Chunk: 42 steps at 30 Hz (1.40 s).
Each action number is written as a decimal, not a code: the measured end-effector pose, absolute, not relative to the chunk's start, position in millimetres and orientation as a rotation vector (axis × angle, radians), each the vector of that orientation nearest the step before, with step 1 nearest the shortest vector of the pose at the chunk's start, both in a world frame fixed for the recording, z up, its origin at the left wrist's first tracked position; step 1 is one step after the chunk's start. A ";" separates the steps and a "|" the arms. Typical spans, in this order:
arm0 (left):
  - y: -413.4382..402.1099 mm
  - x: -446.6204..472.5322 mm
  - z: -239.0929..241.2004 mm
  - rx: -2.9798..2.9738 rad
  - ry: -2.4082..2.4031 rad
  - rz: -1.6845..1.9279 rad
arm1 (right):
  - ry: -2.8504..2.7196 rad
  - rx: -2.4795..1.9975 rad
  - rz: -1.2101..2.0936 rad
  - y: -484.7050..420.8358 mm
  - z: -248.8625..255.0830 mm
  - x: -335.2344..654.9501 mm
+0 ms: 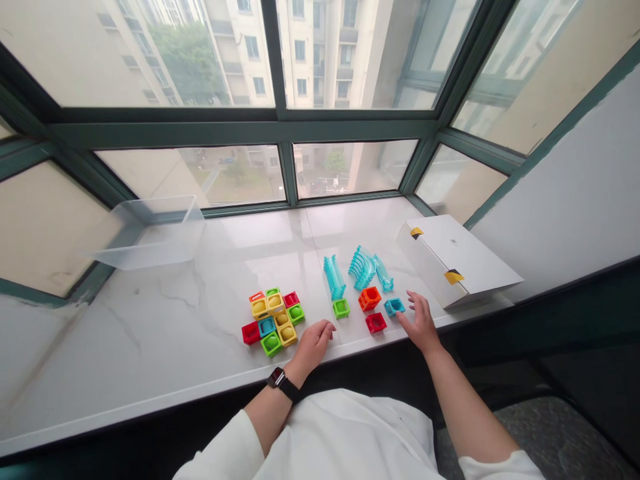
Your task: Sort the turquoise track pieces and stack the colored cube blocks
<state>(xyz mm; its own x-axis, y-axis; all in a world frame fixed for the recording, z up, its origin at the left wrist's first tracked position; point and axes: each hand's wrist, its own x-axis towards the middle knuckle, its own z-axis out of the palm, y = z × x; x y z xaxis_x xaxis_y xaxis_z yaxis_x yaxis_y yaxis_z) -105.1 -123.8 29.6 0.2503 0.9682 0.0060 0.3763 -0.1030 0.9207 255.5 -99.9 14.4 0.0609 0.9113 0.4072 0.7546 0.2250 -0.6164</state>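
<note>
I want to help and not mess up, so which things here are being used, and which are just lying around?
Being used: joined colored blocks by the left hand, loose blocks by the right hand, blue tracks.

Just lying around: clear plastic tub, white box.

Glossy plastic blocks (273,320) and a frosted plastic tub (150,233) rest on a polished stone sill (150,333).
</note>
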 end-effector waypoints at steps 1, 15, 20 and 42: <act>-125.9 -107.7 31.7 1.645 1.252 0.839 | -1.705 -1.539 0.232 -100.4 23.7 255.5; -142.7 -215.1 84.7 1.536 1.771 1.259 | -1.673 -1.087 0.052 -102.2 142.5 130.3; -109.4 -254.5 85.3 1.818 2.021 1.216 | -1.922 -1.052 0.462 -94.3 134.4 66.1; -94.5 -263.9 58.3 2.072 1.764 0.920 | -2.379 -1.290 0.692 -36.6 67.7 -67.8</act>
